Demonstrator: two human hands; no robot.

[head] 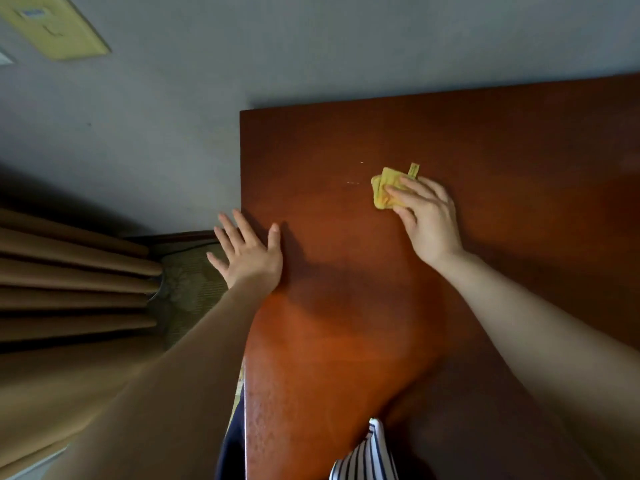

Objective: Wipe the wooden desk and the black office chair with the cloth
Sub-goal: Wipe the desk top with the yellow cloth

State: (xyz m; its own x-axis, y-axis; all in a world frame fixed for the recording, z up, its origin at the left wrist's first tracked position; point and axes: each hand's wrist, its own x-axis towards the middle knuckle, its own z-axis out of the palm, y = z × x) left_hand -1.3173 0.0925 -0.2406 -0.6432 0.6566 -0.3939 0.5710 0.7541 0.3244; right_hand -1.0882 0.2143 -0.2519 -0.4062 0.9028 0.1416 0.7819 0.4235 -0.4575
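Note:
The reddish-brown wooden desk [450, 133] fills the right half of the head view, its left edge running down the middle. A folded yellow cloth [386, 188] lies on the desktop near the centre. My right hand [427, 220] presses down on the cloth with fingers spread flat over it. My left hand [247, 252] rests at the desk's left edge, fingers straight and splayed, thumb on the wood, holding nothing. The black office chair is not in view.
A grey wall [311, 46] stands behind the desk, with a yellowish wall plate [55, 27] at the top left. Brown curtains [69, 278] hang at the left, over patterned carpet [194, 278]. A few small pale specks [353, 182] lie left of the cloth.

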